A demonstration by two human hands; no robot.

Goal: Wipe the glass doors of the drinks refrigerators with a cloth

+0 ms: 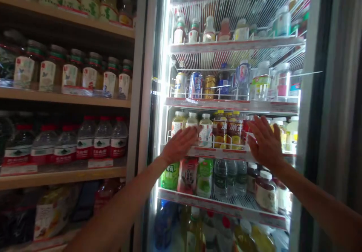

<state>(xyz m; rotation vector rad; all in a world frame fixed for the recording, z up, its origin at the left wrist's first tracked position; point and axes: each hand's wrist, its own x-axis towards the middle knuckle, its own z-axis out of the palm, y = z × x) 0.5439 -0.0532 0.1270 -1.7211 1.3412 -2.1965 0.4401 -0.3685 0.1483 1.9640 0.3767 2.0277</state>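
My left hand (181, 143) is stretched out flat in front of the lit drinks cooler, its fingers together, pointing right and holding nothing. Behind its fingertips stands a white-capped bottle (206, 130) with a pale label. My right hand (265, 142) is raised with fingers spread, also holding nothing, and partly covers a red-labelled bottle (248, 126). Between the two hands, brown drink bottles with yellow caps (235, 129) stand on the same shelf. Streaks of reflection cross the cooler's front like glass. Whether either hand touches it, I cannot tell.
To the left, wooden shelves (65, 177) hold red-capped water bottles (102, 137) and dark-capped drink bottles (72, 73). A metal frame (141, 75) separates them from the cooler. Cans (195, 85) line the cooler shelf above my hands; green cartons (204, 177) and large bottles stand below.
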